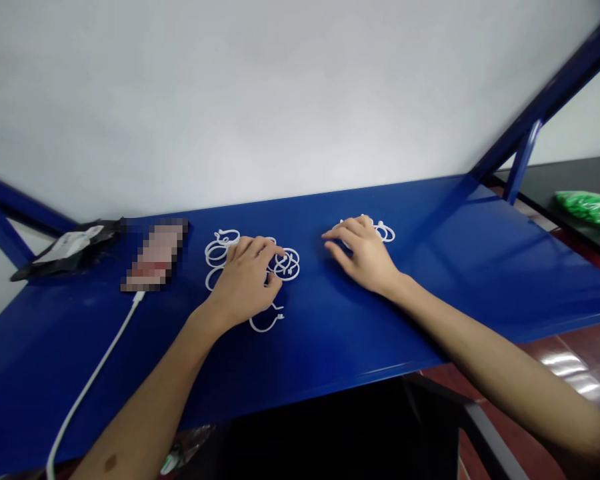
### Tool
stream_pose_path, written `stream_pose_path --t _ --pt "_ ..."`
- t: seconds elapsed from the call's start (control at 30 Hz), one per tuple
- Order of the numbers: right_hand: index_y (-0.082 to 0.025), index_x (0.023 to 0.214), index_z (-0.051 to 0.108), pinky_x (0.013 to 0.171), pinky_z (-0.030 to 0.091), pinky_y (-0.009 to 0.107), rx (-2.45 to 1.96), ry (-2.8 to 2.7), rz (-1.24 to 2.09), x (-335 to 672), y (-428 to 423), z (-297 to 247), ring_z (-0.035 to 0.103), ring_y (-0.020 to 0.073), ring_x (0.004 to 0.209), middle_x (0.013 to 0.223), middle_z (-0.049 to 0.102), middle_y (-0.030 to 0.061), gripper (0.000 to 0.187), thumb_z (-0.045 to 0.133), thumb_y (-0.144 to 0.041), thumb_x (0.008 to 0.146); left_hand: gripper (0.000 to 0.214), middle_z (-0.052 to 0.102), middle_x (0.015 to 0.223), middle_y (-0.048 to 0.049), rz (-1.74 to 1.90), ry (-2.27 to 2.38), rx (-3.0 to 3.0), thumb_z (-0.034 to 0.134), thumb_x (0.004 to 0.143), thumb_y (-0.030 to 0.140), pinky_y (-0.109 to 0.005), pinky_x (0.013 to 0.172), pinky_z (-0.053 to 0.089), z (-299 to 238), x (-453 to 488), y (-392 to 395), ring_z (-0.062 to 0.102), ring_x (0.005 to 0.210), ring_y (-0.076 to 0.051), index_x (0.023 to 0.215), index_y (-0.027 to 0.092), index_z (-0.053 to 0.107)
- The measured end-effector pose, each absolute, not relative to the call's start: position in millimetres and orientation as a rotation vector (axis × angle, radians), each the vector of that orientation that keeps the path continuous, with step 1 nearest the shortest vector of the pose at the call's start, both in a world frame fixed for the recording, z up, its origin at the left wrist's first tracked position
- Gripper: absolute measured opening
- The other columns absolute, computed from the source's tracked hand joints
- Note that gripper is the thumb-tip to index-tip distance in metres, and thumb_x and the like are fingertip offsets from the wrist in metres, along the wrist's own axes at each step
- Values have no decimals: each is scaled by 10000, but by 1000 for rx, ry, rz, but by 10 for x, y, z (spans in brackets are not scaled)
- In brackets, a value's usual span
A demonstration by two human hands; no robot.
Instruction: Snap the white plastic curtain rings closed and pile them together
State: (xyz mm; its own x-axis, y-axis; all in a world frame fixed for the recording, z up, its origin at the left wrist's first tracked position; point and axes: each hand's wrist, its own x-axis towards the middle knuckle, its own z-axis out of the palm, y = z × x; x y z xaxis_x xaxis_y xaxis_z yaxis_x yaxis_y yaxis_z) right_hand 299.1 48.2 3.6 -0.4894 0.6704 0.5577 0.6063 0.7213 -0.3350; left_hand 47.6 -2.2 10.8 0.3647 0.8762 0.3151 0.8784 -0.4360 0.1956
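Several thin white plastic rings, some with a gap in the loop, lie in two groups on the blue table (320,327). Over the larger group of rings (288,269) is my left hand (250,277), palm down, its fingers loosely bent and thumb apart; it covers some of them. One gapped ring (263,329) lies nearer the table's front edge, below that hand. My right hand (363,250) rests open over the smaller group of rings (387,233) farther right, thumb and fingers apart. What is under both palms is hidden.
At the left lie a blurred-out phone (155,257) with a white cable (97,370) and a black plastic bag (73,247) with a white label. A white wall (280,100) stands behind. Blue frame bars (523,160) and a green bag (590,208) are at the right.
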Motion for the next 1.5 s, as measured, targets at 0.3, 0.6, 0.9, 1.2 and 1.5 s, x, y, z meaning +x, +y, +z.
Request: stream_pose_path --t 0.3,0.6,0.9,1.2,1.5 --pt "-170 1121 675 810 432 373 -735 -2699 133 2722 262 -53 536 227 918 1056 611 115 273 486 -333 1012 308 630 1149 -82 -574 -1641 -2536 533 779 100 -528 939 411 35 447 21 496 1084 -323 1026 224 670" --pt "-170 999 684 792 424 349 -730 -2667 192 2783 317 -50 524 202 862 997 632 102 277 443 -302 1033 144 665 1040 -72 -600 -1583 -2433 563 855 166 -499 882 408 24 436 32 517 1019 -310 931 237 663" --pt "-175 1005 673 808 454 341 -674 -2673 179 2840 314 25 562 196 884 1048 666 83 261 437 -284 1037 63 667 1041 -65 -600 -1580 -2473 611 883 243 -492 905 376 12 450 36 502 1046 -309 925 234 656" --pt "-177 997 666 801 464 340 -661 -2644 135 2858 303 66 582 192 892 1062 673 85 275 428 -309 1040 110 683 1044 -45 -751 -1588 -2512 555 918 197 -463 922 362 64 484 18 522 1042 -278 948 239 652" --pt "-188 1059 624 846 522 361 -554 -2422 429 2876 247 88 616 197 979 1094 639 91 151 536 -289 989 240 698 896 6 -1169 -1851 -2776 579 954 421 -288 744 487 208 588 -70 629 833 -158 1123 281 679"
